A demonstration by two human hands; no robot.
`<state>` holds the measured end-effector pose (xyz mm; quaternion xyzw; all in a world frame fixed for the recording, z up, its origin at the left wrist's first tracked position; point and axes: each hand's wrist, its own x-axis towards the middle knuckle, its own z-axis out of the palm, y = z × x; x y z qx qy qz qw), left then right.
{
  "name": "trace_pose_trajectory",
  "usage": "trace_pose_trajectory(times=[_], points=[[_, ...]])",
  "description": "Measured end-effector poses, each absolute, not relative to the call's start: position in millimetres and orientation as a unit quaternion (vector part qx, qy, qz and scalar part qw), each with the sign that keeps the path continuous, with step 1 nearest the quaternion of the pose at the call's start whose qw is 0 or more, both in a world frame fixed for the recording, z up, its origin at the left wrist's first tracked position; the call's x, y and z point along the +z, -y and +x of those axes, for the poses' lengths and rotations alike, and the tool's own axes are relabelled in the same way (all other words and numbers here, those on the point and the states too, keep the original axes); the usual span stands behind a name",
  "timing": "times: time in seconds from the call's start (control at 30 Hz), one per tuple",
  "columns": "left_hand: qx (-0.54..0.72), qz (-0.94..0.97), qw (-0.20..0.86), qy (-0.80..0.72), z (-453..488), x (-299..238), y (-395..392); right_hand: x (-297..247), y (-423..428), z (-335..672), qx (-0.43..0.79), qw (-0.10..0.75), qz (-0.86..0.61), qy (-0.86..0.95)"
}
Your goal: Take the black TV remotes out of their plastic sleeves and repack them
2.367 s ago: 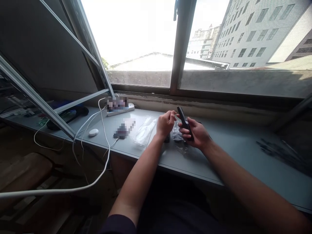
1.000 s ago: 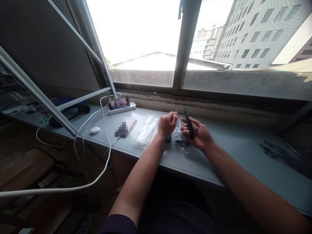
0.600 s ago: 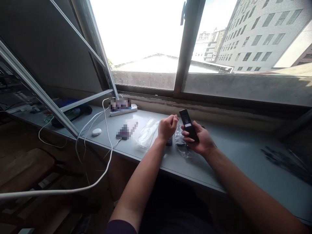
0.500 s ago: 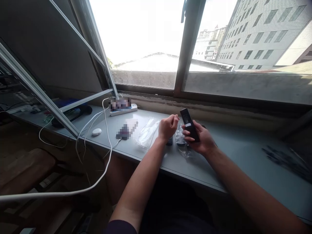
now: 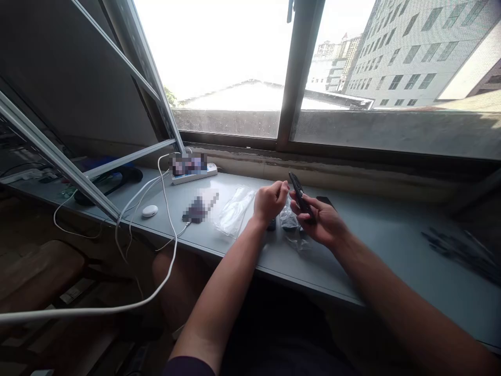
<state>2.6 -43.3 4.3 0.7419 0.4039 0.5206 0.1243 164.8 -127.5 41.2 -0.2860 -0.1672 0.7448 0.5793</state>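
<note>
A slim black remote control (image 5: 300, 196) is in my right hand (image 5: 321, 218), tilted, with its button side partly showing. The fingers of that hand wrap round its lower half. My left hand (image 5: 270, 201) is closed, thumb against fingers, just left of the remote's top end and apart from it. Whatever it may hold is hidden. Beneath the hands lies a clear plastic bag (image 5: 289, 222) with dark contents. Part of a black object (image 5: 272, 225) shows below my left wrist, and another black object (image 5: 324, 201) lies behind my right hand.
Left of my hands is a clear plastic wrapper (image 5: 235, 211). Farther left are a blurred-out item with a cable, a round white case (image 5: 150, 211) and a white power strip (image 5: 195, 174). A white cable (image 5: 172, 256) loops over the table edge by a metal frame (image 5: 58, 151).
My right hand has turned the remote, so its back with the white label has swung away and its button side shows. The left hand stays closed beside it. The view has shifted slightly.
</note>
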Motion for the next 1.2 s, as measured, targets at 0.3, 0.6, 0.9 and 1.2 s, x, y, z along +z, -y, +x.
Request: trace_pose_trajectory(times=[0.3,0.6,0.9,1.2], points=[[0.529,0.743,0.121,-0.393,2.9,6.4,45.6,38.7,128.9,170.5,0.772,0.549,-0.243,0.21],[0.534,0.743,0.12,-0.385,2.5,4.9,44.7,41.4,133.1,168.3,0.789,0.542,-0.232,0.172],[0.536,0.737,0.12,-0.394,2.2,8.3,47.2,41.4,129.9,171.0,0.762,0.561,-0.272,0.176],[0.535,0.739,0.121,-0.391,1.1,8.8,47.9,42.8,132.1,169.3,0.788,0.548,-0.224,0.17]])
